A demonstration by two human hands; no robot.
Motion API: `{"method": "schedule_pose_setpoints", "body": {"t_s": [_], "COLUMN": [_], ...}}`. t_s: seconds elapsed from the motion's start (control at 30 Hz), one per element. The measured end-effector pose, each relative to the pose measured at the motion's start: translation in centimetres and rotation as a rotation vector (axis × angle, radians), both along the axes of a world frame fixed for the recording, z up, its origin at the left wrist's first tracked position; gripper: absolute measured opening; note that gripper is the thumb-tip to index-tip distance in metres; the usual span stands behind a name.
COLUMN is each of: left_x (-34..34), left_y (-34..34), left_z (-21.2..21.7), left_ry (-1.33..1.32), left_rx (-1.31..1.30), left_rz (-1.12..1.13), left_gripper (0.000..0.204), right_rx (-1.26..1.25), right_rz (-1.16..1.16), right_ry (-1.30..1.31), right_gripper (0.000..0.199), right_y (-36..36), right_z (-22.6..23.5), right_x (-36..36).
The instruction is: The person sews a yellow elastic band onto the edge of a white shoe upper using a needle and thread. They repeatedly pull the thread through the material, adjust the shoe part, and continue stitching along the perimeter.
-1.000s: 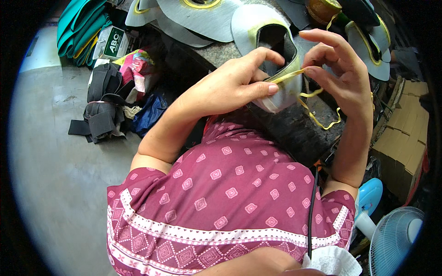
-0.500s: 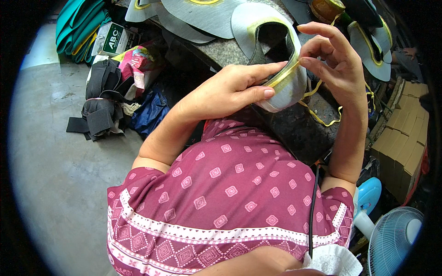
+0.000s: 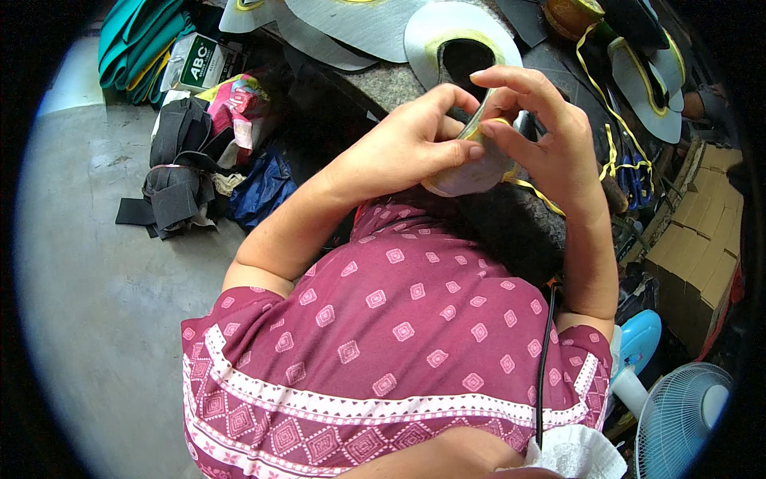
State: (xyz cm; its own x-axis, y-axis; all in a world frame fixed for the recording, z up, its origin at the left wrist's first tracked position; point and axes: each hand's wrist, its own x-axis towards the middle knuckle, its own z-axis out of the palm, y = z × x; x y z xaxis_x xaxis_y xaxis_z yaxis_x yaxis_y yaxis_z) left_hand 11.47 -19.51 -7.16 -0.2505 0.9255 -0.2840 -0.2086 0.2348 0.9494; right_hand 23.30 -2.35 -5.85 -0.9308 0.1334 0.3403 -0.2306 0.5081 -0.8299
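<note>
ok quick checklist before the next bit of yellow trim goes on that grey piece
1. Left hand gripping the grey cut piece: ok.
2. Right hand pinching the yellow trim strip at the piece's edge: ok.
3. Trim seated flush along the edge: cannot tell, fingers cover it.
4. Loose trim tail hanging free below the piece, not snagged: ok.
5. Piece lifted off the stone worktop: ok.

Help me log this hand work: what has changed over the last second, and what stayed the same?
The left hand and right hand have closed together, fingertips now pinching the yellow strip along the rim of the grey piece, which has turned edge-on. Neither hand let go. The loose strip end still trails to the right; the other grey pieces on the bench stayed put.
</note>
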Motion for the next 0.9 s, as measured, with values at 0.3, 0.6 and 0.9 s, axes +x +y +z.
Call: {"method": "schedule_pose_setpoints", "body": {"t_s": [0.3, 0.6, 0.9], "left_x": [0.2, 0.1, 0.3], "left_y": [-1.0, -0.8, -1.4], "left_z": [-0.5, -1.4, -0.1], "left_ry": [-0.012, -0.028, -0.135], "left_rx": [0.064, 0.184, 0.132], "left_rz": [-0.068, -0.011, -0.090], "left_gripper": [0.064, 0.058, 0.059], "right_rx": [-0.066, -0.305, -0.050], "right_rz": [0.033, 0.305, 0.024], "right_ry": [-0.154, -0.085, -0.110], "right_gripper": [0.047, 0.053, 0.051], "right_y": [1.5, 1.5, 2.4], "right_z": [2.2, 2.4, 0.2], "right_x": [1.2, 1.5, 0.3]}}
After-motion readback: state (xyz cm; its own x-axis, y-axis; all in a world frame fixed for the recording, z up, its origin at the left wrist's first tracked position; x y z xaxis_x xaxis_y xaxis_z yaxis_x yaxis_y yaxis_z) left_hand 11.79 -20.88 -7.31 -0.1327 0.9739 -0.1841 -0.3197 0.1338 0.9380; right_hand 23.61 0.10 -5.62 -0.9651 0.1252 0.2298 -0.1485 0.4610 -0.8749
